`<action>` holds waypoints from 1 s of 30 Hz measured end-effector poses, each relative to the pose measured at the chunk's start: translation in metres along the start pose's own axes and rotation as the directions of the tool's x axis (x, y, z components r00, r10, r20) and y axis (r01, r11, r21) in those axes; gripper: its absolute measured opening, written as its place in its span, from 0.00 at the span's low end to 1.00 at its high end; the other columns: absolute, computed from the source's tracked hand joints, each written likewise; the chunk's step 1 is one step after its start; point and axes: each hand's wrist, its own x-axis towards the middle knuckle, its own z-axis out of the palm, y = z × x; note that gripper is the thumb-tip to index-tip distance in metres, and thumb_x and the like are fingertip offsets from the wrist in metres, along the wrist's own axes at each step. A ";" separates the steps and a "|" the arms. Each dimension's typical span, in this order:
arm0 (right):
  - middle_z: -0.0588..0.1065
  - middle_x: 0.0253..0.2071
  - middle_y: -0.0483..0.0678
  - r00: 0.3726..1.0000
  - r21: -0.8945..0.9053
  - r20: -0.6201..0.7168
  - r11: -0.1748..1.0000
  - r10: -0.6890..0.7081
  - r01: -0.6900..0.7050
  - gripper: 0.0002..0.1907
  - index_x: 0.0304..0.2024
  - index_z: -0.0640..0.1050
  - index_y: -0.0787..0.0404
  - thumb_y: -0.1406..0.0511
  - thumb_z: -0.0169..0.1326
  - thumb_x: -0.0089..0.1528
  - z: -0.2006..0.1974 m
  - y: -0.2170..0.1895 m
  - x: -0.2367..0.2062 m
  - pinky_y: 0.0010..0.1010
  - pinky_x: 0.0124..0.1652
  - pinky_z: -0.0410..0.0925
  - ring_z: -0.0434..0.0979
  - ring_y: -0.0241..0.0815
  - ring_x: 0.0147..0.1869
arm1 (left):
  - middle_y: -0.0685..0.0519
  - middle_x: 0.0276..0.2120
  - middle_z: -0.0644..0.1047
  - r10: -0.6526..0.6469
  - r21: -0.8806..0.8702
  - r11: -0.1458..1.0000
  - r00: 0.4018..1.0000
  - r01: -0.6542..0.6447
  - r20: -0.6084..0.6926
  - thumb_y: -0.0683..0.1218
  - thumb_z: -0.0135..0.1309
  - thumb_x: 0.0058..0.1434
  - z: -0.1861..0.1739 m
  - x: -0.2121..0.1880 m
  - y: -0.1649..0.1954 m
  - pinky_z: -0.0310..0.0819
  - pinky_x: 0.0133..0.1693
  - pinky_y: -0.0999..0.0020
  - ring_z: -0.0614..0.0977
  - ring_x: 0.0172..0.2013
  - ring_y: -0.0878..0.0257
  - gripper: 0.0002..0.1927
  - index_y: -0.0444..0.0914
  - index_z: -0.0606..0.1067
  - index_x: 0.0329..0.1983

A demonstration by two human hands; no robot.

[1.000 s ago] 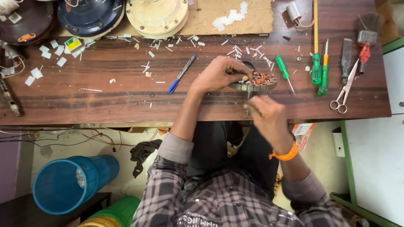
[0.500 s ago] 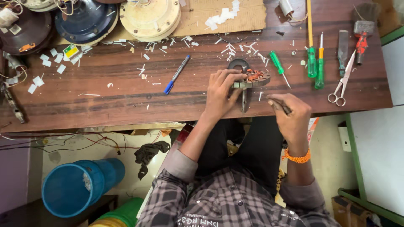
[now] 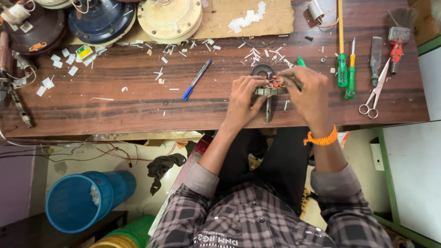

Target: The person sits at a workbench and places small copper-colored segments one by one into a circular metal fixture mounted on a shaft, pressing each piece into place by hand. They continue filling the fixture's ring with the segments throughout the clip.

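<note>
Head view, looking straight down at a wooden workbench; both hands meet near its front edge over a small metal part with copper windings, which rests on the bench; the left hand has its fingers curled closed on the part's left end; the right hand pinches at the windings, though I cannot tell whether it holds a tool; this looks like the winding work itself, and any further move calls for fine fingertip control; a blue pen lies to the left; green screwdrivers and scissors lie to the right; paper scraps litter the bench around the hands.
</note>
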 end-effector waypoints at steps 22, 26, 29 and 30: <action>0.80 0.36 0.53 0.980 -0.133 0.174 0.988 0.099 -0.076 0.08 0.43 0.83 0.62 0.65 0.65 0.64 0.002 -0.020 0.025 0.35 0.34 0.70 0.81 0.46 0.34 | 0.53 0.35 0.82 -0.134 -0.493 0.765 0.852 0.414 0.506 0.42 0.59 0.64 -0.015 0.063 -0.046 0.77 0.40 0.69 0.79 0.36 0.71 0.07 0.36 0.80 0.44; 0.79 0.36 0.53 0.982 -0.039 0.175 0.997 0.073 -0.067 0.08 0.42 0.81 0.64 0.67 0.64 0.63 0.010 -0.043 -0.001 0.34 0.35 0.71 0.80 0.46 0.35 | 0.54 0.37 0.84 -0.182 -0.418 0.755 0.774 0.505 0.606 0.40 0.62 0.60 -0.026 0.064 -0.060 0.80 0.40 0.71 0.82 0.37 0.71 0.09 0.37 0.82 0.44; 0.78 0.35 0.52 0.988 -0.066 0.147 0.997 0.042 -0.032 0.07 0.40 0.80 0.64 0.68 0.65 0.62 0.016 -0.046 -0.015 0.35 0.36 0.70 0.80 0.48 0.36 | 0.52 0.36 0.85 -0.111 -0.379 0.824 0.777 0.420 0.620 0.41 0.63 0.59 -0.033 0.070 -0.063 0.80 0.40 0.69 0.84 0.36 0.69 0.10 0.38 0.83 0.44; 0.78 0.36 0.52 0.991 -0.078 0.135 0.997 0.021 -0.010 0.07 0.39 0.80 0.64 0.68 0.65 0.62 0.019 -0.044 -0.020 0.36 0.36 0.70 0.80 0.49 0.37 | 0.52 0.36 0.85 -0.090 -0.368 0.845 0.781 0.389 0.618 0.41 0.63 0.59 -0.034 0.072 -0.062 0.80 0.40 0.69 0.84 0.36 0.68 0.10 0.38 0.83 0.44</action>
